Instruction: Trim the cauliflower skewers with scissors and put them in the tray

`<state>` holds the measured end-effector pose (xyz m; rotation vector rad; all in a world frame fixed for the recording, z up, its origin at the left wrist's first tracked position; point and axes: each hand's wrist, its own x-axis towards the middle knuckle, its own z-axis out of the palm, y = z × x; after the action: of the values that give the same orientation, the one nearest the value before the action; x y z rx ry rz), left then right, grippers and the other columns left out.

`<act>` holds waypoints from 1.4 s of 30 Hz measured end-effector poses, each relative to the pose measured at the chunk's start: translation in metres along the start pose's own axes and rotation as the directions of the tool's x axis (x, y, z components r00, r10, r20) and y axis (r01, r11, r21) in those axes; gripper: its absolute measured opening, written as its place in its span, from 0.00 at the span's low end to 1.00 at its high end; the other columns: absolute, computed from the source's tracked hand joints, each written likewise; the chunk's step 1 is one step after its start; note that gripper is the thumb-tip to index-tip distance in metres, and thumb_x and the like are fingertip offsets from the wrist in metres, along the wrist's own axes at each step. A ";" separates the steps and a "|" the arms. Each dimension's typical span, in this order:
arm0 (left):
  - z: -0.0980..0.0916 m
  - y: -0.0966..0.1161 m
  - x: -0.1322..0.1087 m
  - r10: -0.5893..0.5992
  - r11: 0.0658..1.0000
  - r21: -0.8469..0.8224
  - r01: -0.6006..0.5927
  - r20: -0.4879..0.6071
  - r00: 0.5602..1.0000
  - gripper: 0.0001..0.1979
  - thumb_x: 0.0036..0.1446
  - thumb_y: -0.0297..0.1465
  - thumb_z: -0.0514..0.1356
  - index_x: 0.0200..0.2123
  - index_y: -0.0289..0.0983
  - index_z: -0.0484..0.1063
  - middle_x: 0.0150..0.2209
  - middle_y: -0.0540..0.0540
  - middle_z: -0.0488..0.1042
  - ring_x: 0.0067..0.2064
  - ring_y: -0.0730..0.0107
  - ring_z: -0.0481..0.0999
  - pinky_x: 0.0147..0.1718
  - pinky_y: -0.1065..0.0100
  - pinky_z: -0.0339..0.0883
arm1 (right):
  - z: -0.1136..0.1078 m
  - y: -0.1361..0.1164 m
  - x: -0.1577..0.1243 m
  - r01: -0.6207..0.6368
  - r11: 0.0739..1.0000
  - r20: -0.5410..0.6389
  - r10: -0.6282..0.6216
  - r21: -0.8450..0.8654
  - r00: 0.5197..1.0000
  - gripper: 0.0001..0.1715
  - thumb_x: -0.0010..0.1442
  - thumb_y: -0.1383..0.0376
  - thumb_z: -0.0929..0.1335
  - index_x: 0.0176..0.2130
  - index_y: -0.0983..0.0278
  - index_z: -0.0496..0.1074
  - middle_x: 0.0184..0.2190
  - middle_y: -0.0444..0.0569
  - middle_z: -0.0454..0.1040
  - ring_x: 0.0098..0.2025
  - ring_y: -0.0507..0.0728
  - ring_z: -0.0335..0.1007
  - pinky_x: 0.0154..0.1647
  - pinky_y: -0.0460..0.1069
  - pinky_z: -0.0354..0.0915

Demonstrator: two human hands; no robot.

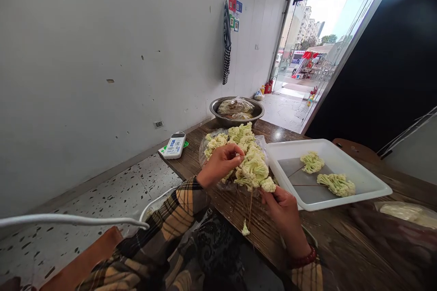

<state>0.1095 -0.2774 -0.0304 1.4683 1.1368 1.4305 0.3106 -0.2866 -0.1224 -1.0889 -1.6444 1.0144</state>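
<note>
A heap of pale cauliflower florets point(252, 166) lies on a clear plastic bag point(261, 142) on the wooden table. Over its left side is my left hand point(221, 163), thumb and fingertips pinched together; whatever is between them is too small to name. My right hand point(283, 211), at the heap's near right edge, grips a small cauliflower floret point(268, 185) between thumb and fingers. Thin wooden skewers point(250, 207) stick out below the heap. Low by the table's front edge is a tiny loose-looking floret point(245, 228).
On the right, a white tray point(283, 146) holds two skewered cauliflower bunches point(336, 184). Behind the heap stands a metal bowl point(218, 116) with bagged food. A white payment device point(175, 146) lies at the table's left corner. A white cable point(85, 221) crosses the lower left.
</note>
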 end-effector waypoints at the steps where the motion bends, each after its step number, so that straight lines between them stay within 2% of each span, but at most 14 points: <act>1: 0.001 -0.001 0.000 -0.005 1.000 0.002 0.005 0.002 1.000 0.05 0.47 0.30 0.65 0.25 0.35 0.73 0.26 0.49 0.70 0.30 0.73 0.64 0.30 0.71 0.56 | 0.000 0.001 0.000 0.001 1.000 -0.006 -0.001 0.000 1.000 0.23 0.58 0.51 0.66 0.19 0.62 0.65 0.14 0.40 0.60 0.18 0.50 0.53 0.20 0.46 0.50; 12: 0.007 -0.003 -0.001 -0.052 0.997 -0.052 0.048 -0.068 0.996 0.06 0.47 0.31 0.65 0.27 0.36 0.73 0.25 0.51 0.67 0.28 0.75 0.62 0.28 0.72 0.54 | 0.000 0.002 0.002 -0.040 0.997 0.011 0.040 0.070 0.999 0.24 0.57 0.50 0.67 0.19 0.62 0.65 0.14 0.40 0.63 0.17 0.49 0.53 0.18 0.46 0.51; 21: 0.013 -0.002 -0.003 -0.233 0.941 -0.258 0.219 -0.025 0.972 0.14 0.46 0.38 0.68 0.34 0.36 0.75 0.32 0.49 0.72 0.31 0.73 0.68 0.29 0.71 0.63 | 0.001 -0.003 0.001 -0.050 0.996 0.000 0.050 0.076 0.999 0.23 0.58 0.50 0.67 0.20 0.62 0.65 0.13 0.39 0.62 0.15 0.49 0.55 0.18 0.45 0.52; 25: 0.016 -0.005 -0.002 -0.276 0.918 -0.300 0.261 -0.007 0.961 0.14 0.45 0.39 0.69 0.29 0.35 0.73 0.29 0.50 0.71 0.29 0.75 0.68 0.28 0.72 0.62 | 0.001 -0.003 0.001 -0.039 0.997 -0.009 0.039 0.062 0.999 0.22 0.58 0.51 0.67 0.21 0.63 0.66 0.14 0.40 0.64 0.16 0.49 0.55 0.18 0.45 0.52; 29: 0.017 -0.008 -0.001 -0.265 0.926 -0.285 0.247 -0.025 0.964 0.14 0.44 0.38 0.69 0.26 0.35 0.71 0.25 0.52 0.67 0.27 0.77 0.64 0.26 0.73 0.58 | 0.001 -0.005 0.000 -0.016 1.000 -0.039 0.016 0.003 0.999 0.22 0.59 0.52 0.65 0.21 0.62 0.67 0.14 0.40 0.64 0.17 0.50 0.54 0.20 0.46 0.51; 35: 0.018 -0.008 -0.001 -0.234 0.944 -0.241 0.228 0.002 0.972 0.14 0.43 0.38 0.69 0.25 0.34 0.70 0.27 0.51 0.68 0.28 0.77 0.63 0.26 0.73 0.56 | 0.000 -0.005 0.000 0.068 0.991 -0.080 -0.078 -0.114 0.994 0.20 0.60 0.56 0.64 0.20 0.63 0.66 0.17 0.42 0.67 0.21 0.51 0.59 0.25 0.46 0.54; 42: 0.020 -0.012 -0.001 -0.224 0.955 -0.198 0.222 0.008 0.974 0.13 0.45 0.37 0.67 0.26 0.34 0.69 0.26 0.52 0.66 0.28 0.77 0.60 0.27 0.73 0.55 | 0.001 -0.001 0.000 0.098 0.984 -0.107 -0.115 -0.150 0.988 0.20 0.60 0.58 0.64 0.20 0.63 0.65 0.16 0.40 0.64 0.21 0.50 0.57 0.25 0.46 0.52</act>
<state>0.1287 -0.2735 -0.0434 1.1547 1.0973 1.3552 0.3093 -0.2874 -0.1215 -1.1198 -1.6835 0.7582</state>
